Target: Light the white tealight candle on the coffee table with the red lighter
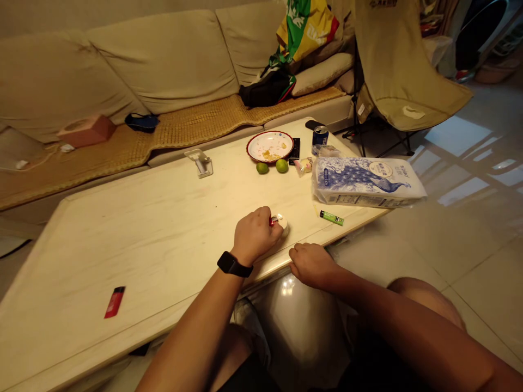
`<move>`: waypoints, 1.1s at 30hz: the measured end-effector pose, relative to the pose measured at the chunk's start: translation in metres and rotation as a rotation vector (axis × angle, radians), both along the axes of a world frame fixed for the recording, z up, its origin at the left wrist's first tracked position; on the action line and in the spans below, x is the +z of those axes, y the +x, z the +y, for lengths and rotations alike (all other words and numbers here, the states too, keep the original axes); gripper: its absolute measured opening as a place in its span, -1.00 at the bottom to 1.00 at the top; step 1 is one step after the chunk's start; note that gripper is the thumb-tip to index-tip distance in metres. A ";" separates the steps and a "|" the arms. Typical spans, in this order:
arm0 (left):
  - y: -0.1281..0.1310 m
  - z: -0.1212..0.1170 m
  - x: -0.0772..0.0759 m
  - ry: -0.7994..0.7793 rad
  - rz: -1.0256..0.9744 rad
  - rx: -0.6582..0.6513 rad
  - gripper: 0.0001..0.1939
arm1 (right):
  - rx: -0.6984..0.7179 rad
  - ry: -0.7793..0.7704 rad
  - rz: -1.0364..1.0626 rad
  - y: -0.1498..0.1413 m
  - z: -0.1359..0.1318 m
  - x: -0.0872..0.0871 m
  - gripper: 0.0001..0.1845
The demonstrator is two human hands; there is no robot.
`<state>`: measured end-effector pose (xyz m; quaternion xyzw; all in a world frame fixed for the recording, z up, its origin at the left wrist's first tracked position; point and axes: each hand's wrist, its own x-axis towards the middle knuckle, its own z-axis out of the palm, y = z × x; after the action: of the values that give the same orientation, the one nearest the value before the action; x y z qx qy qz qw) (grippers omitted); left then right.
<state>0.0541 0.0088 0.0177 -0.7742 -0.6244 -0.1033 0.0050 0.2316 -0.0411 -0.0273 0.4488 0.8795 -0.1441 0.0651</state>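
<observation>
The left hand (255, 235) was closed around a small lighter (272, 220), its red body and metal head poking out past the fingers toward 1 o'clock. Just beyond the fingertips, at about 2 o'clock from the hand, sat a white rounded lump (283, 226), too small to identify; the lighter's head was right beside it, though I could not tell if they touched. A black watch (235, 264) circled the left wrist. The right hand (311, 265) lay loosely curled at 4 o'clock from the left hand, its fingertips at the table's near edge, with nothing showing in its grip. The pale wooden table (143, 245) ran across the view. A flat red lighter (114, 302) lay at 8 o'clock from the left hand and a green lighter (332, 218) at 3 o'clock. Toward 12 o'clock stood a plate (269, 147) with yellow scraps, two limes (272, 167) just before it and a drink can (321, 136) beside it. A peacock-print tissue pack (368, 182) lay at 2 o'clock, and a clear phone stand (199, 162) at 11 o'clock. Beyond the table ran a beige sofa (163, 60) with a woven mat (196, 122), and a folding chair (404, 65) stood at 1 o'clock on the tiled floor (461, 256).
</observation>
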 end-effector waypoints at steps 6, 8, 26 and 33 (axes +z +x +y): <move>-0.007 -0.001 -0.002 0.027 -0.068 -0.001 -0.75 | 0.000 0.004 0.012 0.000 0.000 -0.001 -0.69; -0.011 -0.001 -0.002 0.034 -0.081 0.003 -0.75 | -0.003 -0.003 0.010 0.000 0.000 0.000 -0.69; -0.026 -0.003 -0.002 0.044 -0.122 0.042 -0.73 | -0.002 0.010 0.005 0.000 0.000 0.000 -0.70; -0.026 -0.004 -0.001 0.044 -0.128 0.052 -0.73 | -0.003 -0.007 -0.009 0.000 0.000 0.001 -0.70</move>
<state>0.0276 0.0050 0.0167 -0.7491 -0.6411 -0.1663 -0.0153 0.2319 -0.0406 -0.0267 0.4504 0.8781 -0.1453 0.0704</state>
